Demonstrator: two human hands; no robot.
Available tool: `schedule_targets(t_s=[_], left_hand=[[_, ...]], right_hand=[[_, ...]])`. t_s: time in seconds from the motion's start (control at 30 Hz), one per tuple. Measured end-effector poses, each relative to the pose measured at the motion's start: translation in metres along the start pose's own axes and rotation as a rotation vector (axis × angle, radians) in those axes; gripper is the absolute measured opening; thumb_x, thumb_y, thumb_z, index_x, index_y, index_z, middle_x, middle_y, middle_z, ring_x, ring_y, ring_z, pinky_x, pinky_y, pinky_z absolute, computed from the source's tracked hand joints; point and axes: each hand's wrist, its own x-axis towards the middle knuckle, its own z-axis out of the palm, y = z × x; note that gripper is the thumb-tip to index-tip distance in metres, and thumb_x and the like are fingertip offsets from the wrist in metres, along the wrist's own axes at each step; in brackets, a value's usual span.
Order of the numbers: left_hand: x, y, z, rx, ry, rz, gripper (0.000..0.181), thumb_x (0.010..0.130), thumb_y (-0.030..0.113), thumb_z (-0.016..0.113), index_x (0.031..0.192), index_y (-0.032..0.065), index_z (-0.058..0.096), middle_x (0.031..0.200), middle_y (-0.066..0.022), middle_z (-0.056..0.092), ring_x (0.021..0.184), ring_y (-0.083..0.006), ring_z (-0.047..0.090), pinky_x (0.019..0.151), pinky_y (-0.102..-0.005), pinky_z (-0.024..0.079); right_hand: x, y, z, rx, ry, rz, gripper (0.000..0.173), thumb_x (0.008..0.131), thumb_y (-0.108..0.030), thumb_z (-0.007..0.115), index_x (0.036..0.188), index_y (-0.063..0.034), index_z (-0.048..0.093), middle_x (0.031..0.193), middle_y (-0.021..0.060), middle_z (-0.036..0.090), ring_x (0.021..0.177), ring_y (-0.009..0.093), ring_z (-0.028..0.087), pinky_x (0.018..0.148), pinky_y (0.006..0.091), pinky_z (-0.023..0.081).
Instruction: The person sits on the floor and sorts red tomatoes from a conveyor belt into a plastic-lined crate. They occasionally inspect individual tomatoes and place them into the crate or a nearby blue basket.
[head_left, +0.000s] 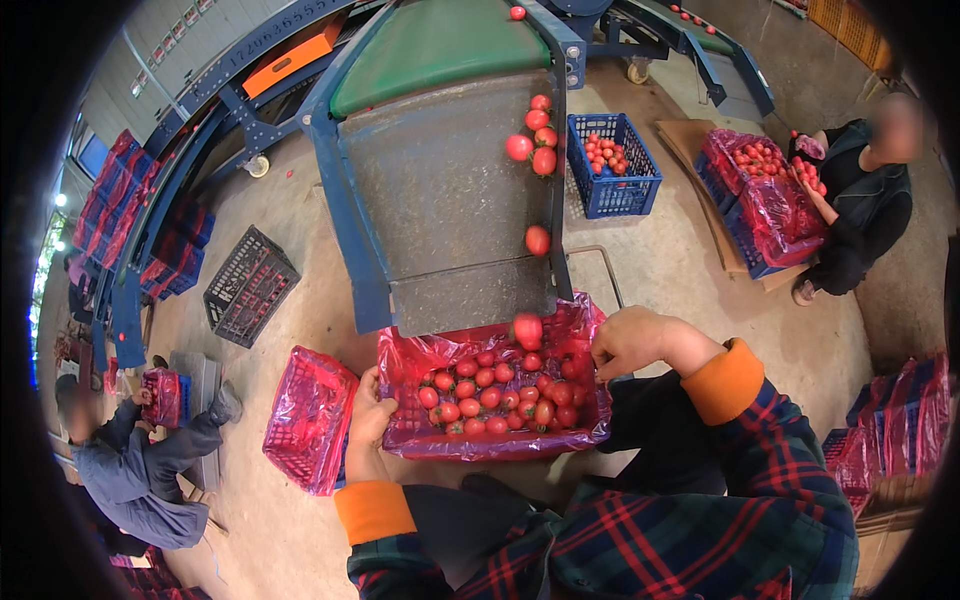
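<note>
Before me a plastic crate lined with pink film (495, 450) sits under the lip of a metal chute (450, 202). Small red tomatoes (491, 397) cover much of its bottom, and a falling tomato (527, 330) is just below the chute's edge. My left hand (371, 412) grips the crate's left rim, thumb over the film. At the right rim my right hand (630, 341) has its fingers curled on the film-covered edge. Several tomatoes (537, 120) lie along the chute's right side, below a green conveyor belt (450, 45).
A film-lined crate (311, 420) stands close at left, a black crate (251, 285) beyond it. Right of the chute is a blue crate (615, 169) holding tomatoes. One person (855, 202) handles tomatoes at right; another person (142, 465) sits at left with a crate. Stacked crates (900, 420) stand at right.
</note>
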Motion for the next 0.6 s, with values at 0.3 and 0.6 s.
schedule_targets(t_s=[0.3, 0.6], left_hand=[[0.0009, 0.0013, 0.0036, -0.009, -0.008, 0.009, 0.068, 0.068, -0.016, 0.048, 0.134, 0.0013, 0.047, 0.125, -0.0115, 0.058, 0.120, -0.0228, 0.055, 0.104, -0.0327, 0.041], [-0.0029, 0.0035, 0.0041, 0.088, 0.038, 0.012, 0.071, 0.067, -0.014, 0.045, 0.136, 0.0003, 0.046, 0.130, -0.0113, 0.057, 0.124, -0.0233, 0.054, 0.107, -0.0330, 0.039]], right_hand=[[-0.0006, -0.0019, -0.0044, -0.001, -0.046, 0.037, 0.029, 0.077, -0.044, 0.071, 0.079, -0.0160, 0.076, 0.075, 0.0077, 0.070, 0.075, 0.030, 0.068, 0.063, 0.0422, 0.051], [0.0026, -0.0013, -0.0034, 0.029, -0.003, -0.022, 0.027, 0.076, -0.042, 0.073, 0.076, -0.0148, 0.074, 0.075, 0.0080, 0.070, 0.074, 0.030, 0.067, 0.063, 0.0426, 0.051]])
